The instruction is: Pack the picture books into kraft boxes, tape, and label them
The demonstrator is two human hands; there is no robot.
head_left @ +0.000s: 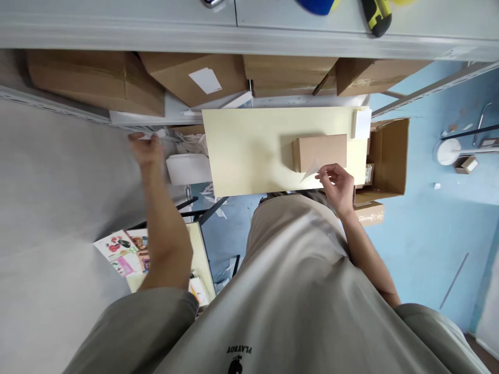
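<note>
Between the thumb and fingertips of my right hand (338, 188) is a thin, pale, pointed label-like sheet (311, 170). It hangs over the near side of a closed brown cardboard box (323, 151), which lies on a pale yellow tabletop (241, 150). My left hand (147, 148) is stretched out far to the left, beyond the tabletop, next to the wall. Its fingers are curled and slightly blurred around something small and whitish, whose kind I cannot make out. A stack of small white cards or labels (362, 123) sits at the tabletop's far right corner.
Several cardboard boxes (195, 78) line the shelf beyond the tabletop. An open carton (390, 161) stands against its right end. At the left are a white bin (188, 169) and a side table (200, 249) with a printed booklet (125, 252). A yellow-black handled tool (377, 18) lies on the upper shelf.
</note>
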